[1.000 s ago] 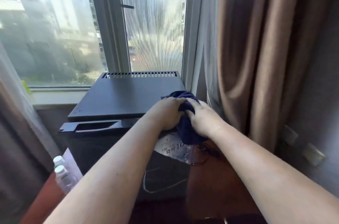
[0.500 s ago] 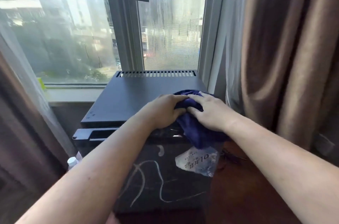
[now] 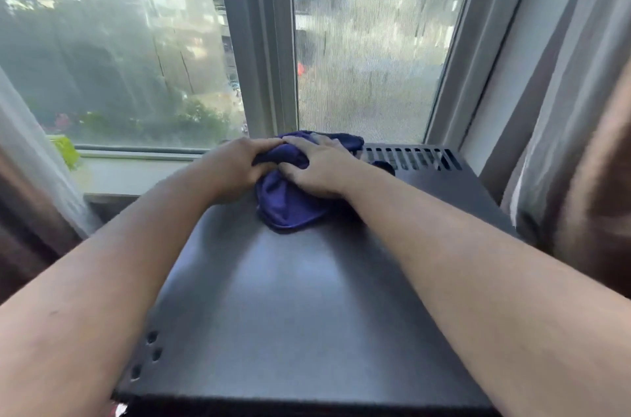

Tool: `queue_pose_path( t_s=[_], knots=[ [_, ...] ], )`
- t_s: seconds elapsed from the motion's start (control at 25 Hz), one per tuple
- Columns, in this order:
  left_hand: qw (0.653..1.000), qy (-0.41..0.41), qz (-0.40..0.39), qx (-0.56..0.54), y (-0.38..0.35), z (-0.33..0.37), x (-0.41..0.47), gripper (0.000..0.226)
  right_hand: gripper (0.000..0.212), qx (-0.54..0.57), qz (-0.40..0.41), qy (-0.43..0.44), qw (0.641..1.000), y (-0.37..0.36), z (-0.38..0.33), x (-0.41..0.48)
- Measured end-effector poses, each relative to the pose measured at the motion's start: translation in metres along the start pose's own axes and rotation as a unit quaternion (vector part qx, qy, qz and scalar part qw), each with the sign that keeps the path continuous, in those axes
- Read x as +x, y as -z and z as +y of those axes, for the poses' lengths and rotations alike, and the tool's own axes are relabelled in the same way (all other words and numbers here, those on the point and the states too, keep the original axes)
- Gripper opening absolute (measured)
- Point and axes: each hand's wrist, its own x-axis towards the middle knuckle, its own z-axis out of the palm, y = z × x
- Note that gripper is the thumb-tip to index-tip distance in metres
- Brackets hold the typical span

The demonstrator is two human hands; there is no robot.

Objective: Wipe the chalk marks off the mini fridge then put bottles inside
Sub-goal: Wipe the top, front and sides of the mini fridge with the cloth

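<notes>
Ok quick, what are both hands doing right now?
Left hand: grips the blue cloth.
Right hand: open, pressing flat on the cloth.

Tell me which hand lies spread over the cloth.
The right hand, fingers spread atop the blue cloth; the left hand grips its side with curled fingers.
</notes>
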Motion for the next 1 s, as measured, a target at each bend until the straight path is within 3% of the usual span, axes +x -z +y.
queue_pose_path(
  t_s=[0.2,0.4,0.68,0.88,1.0],
  knots=[
    [1.0,-0.009,0.004,0.0,-0.003,0.0,0.004,0.049,0.068,0.013,0.002,0.039,0.999,0.004,0.008,0.004],
    [0.996,-0.026,0.016,0.08,-0.008,0.035,-0.044,0.055,0.065,-0.005,0.013,0.059,0.998,0.003,0.008,-0.048],
    [0.993,-0.06,0.011,0.105,-0.03,0.138,-0.167,0.057,0.06,0.031,0.01,0.075,0.997,0.008,0.027,-0.22],
    [0.986,-0.112,0.018,0.122,-0.065,0.234,-0.223,0.057,0.052,0.031,0.055,0.019,0.998,0.02,0.061,-0.351],
    [0.986,-0.098,0.036,0.133,-0.09,0.284,-0.245,0.055,0.052,0.034,0.079,-0.023,0.996,0.021,0.076,-0.401]
  ],
)
